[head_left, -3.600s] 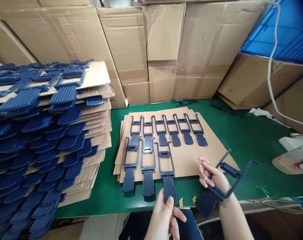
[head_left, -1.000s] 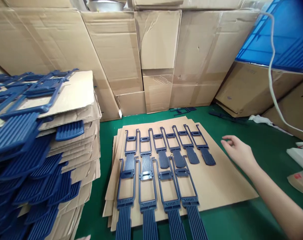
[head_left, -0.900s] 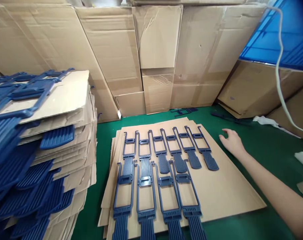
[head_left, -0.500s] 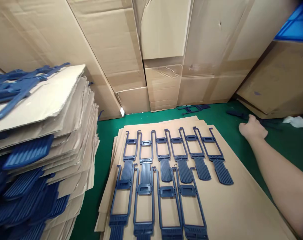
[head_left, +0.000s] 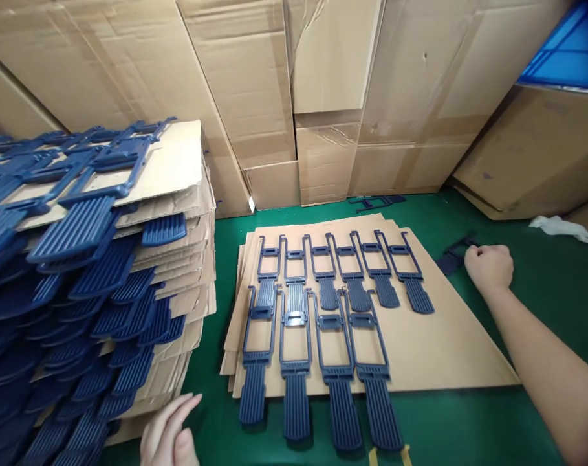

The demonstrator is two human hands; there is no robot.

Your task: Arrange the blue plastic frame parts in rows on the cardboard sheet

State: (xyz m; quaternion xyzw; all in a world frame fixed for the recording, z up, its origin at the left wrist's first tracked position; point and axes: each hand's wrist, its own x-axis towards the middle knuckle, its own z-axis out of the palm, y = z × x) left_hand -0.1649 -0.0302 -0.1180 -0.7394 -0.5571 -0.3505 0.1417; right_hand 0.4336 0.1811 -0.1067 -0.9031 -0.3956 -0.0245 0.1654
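My right hand (head_left: 489, 266) is closed in a fist round a dark blue plastic part (head_left: 453, 257) that lies on the green table (head_left: 531, 272) just right of the cardboard sheet (head_left: 434, 343). On that sheet lie two rows of blue plastic frames (head_left: 323, 304) with ribbed handles, several in each row. My left hand (head_left: 170, 437) is at the bottom edge near the front of the table, fingers stretched out and holding nothing.
A tall stack of cardboard layers with blue frames (head_left: 90, 259) fills the left side. Cardboard boxes (head_left: 323, 97) wall off the back and right. Another loose blue part (head_left: 376, 202) lies by the boxes. A white rag (head_left: 558, 226) lies at far right.
My right hand reached to the far right, closed on a blue part there and has drawn it back toward the sheet. My left hand has come into view at the bottom.
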